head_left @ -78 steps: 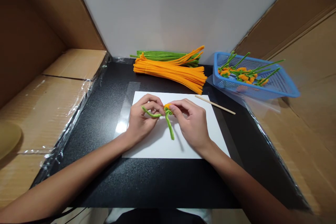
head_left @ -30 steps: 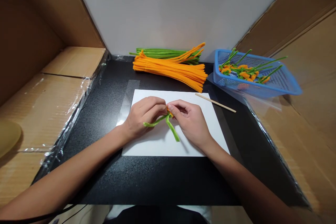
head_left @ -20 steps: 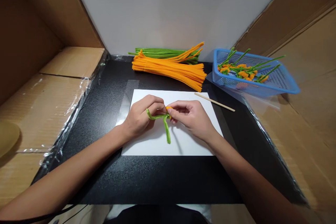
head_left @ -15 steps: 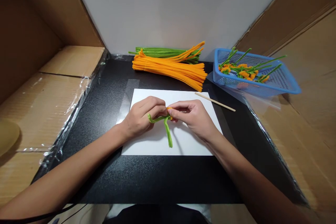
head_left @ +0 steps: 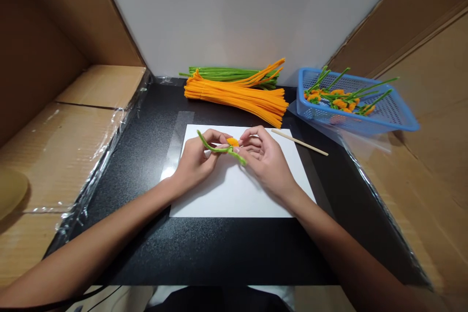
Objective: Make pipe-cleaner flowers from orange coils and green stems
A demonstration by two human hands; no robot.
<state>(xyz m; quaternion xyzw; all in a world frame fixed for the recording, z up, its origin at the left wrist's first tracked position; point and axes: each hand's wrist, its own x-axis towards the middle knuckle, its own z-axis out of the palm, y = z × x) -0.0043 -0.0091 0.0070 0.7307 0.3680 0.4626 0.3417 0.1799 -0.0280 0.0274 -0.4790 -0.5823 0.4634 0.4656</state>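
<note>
Between both hands, above a white sheet of paper (head_left: 234, 195), is a small pipe-cleaner flower (head_left: 233, 142) with an orange head and green pipe-cleaner ends. My left hand (head_left: 200, 155) pinches it from the left; one long green end (head_left: 205, 142) curves up over those fingers. From the right, my right hand (head_left: 263, 158) has its thumb and fingertips closed on the flower near the short green end (head_left: 238, 157). The fingers partly hide the orange head.
Behind the paper lie a bundle of orange pipe cleaners (head_left: 234, 99) and a green bundle (head_left: 230, 73). A thin wooden stick (head_left: 302, 143) crosses the paper's right corner. A blue basket (head_left: 393, 119) at the right holds several orange-and-green flowers (head_left: 340, 102). Cardboard walls flank the black table (head_left: 146, 248).
Both hands have turned and risen slightly with the flower. Its long green end now points up left, and the other end, which hung down, now points right toward my right thumb.
</note>
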